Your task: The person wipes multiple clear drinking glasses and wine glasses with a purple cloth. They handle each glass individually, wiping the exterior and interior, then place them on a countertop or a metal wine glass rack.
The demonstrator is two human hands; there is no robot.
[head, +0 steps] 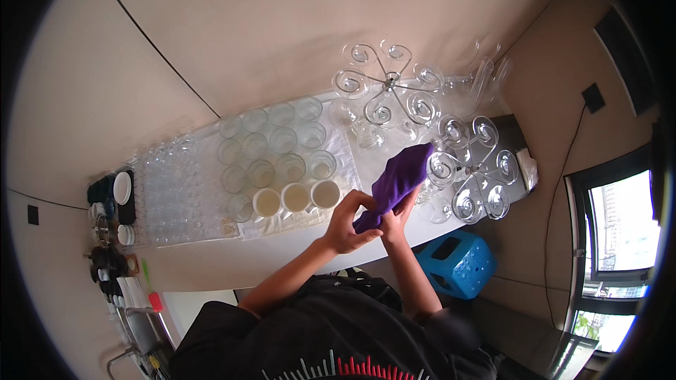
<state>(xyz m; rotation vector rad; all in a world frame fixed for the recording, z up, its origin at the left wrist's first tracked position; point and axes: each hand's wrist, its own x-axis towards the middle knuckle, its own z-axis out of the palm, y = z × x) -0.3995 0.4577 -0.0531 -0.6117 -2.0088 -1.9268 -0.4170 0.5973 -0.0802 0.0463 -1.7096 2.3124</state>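
A purple cloth (402, 177) is bunched up in front of me above the counter. My left hand (351, 224) grips its lower end between thumb and curled fingers. From the right side, my right hand (400, 217) holds the cloth close by, its fingers partly hidden behind the fabric. Whether anything is wrapped inside the cloth cannot be seen. Just right of the cloth stands a metal rack with spiral arms (473, 169), stemmed glasses hanging from it. Another such rack (390, 83) with stemmed glasses is farther back, near the wall.
Left of my hands, white mugs (294, 198) and rows of clear glass tumblers (282, 140) stand on a white cloth (340, 155). Small clear glasses (174, 190) crowd the counter farther left. A blue stool (467, 269) is below the counter's right end. A red spatula (155, 301) lies left.
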